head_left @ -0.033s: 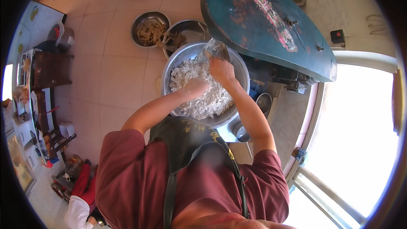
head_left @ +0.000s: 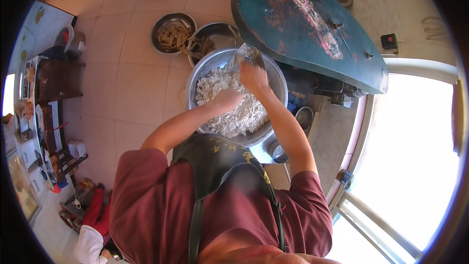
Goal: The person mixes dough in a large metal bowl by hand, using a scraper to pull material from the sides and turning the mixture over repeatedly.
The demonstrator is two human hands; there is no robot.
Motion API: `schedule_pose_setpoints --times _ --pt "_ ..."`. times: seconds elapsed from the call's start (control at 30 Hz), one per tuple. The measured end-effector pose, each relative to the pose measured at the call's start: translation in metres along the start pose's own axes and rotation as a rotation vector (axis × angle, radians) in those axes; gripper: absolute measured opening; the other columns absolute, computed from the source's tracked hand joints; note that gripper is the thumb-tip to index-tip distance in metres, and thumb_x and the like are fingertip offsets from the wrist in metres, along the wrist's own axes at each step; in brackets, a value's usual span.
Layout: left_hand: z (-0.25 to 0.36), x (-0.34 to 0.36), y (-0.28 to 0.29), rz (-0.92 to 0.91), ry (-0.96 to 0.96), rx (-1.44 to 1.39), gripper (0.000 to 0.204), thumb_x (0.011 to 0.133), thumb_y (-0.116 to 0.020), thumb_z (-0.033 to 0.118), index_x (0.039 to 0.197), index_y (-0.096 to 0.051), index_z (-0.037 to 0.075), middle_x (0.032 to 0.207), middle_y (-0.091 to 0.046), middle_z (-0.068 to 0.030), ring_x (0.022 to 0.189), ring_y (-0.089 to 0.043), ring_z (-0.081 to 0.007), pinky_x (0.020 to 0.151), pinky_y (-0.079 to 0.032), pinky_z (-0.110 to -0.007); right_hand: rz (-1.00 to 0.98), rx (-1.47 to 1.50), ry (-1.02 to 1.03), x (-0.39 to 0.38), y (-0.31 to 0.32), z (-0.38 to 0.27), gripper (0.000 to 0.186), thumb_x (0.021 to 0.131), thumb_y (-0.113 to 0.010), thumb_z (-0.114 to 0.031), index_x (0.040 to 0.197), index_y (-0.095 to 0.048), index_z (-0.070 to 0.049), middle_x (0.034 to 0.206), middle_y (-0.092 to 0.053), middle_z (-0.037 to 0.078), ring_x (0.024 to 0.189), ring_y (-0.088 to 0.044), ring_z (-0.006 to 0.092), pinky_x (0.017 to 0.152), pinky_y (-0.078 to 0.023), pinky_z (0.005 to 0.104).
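A person in a maroon shirt [head_left: 151, 205] leans over a wide metal bowl [head_left: 194, 76] before me, where a crumbly white mixture [head_left: 212, 85] lies heaped. The right hand [head_left: 254, 76] is closed on a whitened metal implement [head_left: 252, 56] near the far rim; the left hand [head_left: 228, 100] presses into the mixture, its fingers hidden, so whether it grips anything I cannot tell. Beyond, a small bowl [head_left: 171, 18] and a larger basin [head_left: 216, 29] hold brownish strips [head_left: 172, 36].
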State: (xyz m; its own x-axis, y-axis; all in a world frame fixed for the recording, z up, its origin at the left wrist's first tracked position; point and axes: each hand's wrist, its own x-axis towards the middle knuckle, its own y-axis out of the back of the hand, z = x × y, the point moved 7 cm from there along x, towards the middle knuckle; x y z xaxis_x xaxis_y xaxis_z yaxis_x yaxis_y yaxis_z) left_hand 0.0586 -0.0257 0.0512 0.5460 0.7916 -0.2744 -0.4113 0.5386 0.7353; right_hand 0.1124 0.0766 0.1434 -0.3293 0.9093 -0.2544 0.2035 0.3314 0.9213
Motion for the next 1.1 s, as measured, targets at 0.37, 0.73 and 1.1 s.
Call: schedule_pose_setpoints --times 0.37,0.73,1.1 --pt "0.005 0.004 0.028 0.160 0.133 -0.471 0.026 0.092 -0.063 0.026 0.097 -0.061 0.000 0.084 -0.068 -0.0173 0.076 -0.067 -0.0333 0.071 -0.051 -0.044 0.042 -0.024 -0.115 0.018 0.003 0.026 0.041 0.096 -0.048 -0.037 0.094 -0.069 -0.001 0.085 -0.068 0.028 0.084 -0.068 0.0451 0.076 -0.054 0.0537" --pt "0.011 0.063 0.114 0.571 0.044 -0.227 0.057 0.079 -0.063 -0.003 0.133 -0.045 0.002 0.131 -0.047 -0.0278 0.124 -0.043 -0.0463 0.102 -0.040 -0.050 0.156 0.023 -0.114 -0.030 0.028 0.068 0.044 0.095 -0.051 -0.035 0.082 -0.069 0.003 0.079 -0.066 0.031 0.077 -0.067 0.0458 0.075 -0.054 0.0525" --pt "-0.001 -0.027 0.038 0.376 -0.057 -0.177 0.051 0.078 -0.066 0.000 0.127 -0.051 0.004 0.125 -0.053 -0.0198 0.116 -0.052 -0.0407 0.100 -0.043 -0.045 0.091 0.058 -0.228 0.014 0.004 0.061 0.046 0.096 -0.049 -0.040 0.086 -0.067 0.000 0.081 -0.067 0.030 0.080 -0.068 0.0458 0.072 -0.055 0.0523"
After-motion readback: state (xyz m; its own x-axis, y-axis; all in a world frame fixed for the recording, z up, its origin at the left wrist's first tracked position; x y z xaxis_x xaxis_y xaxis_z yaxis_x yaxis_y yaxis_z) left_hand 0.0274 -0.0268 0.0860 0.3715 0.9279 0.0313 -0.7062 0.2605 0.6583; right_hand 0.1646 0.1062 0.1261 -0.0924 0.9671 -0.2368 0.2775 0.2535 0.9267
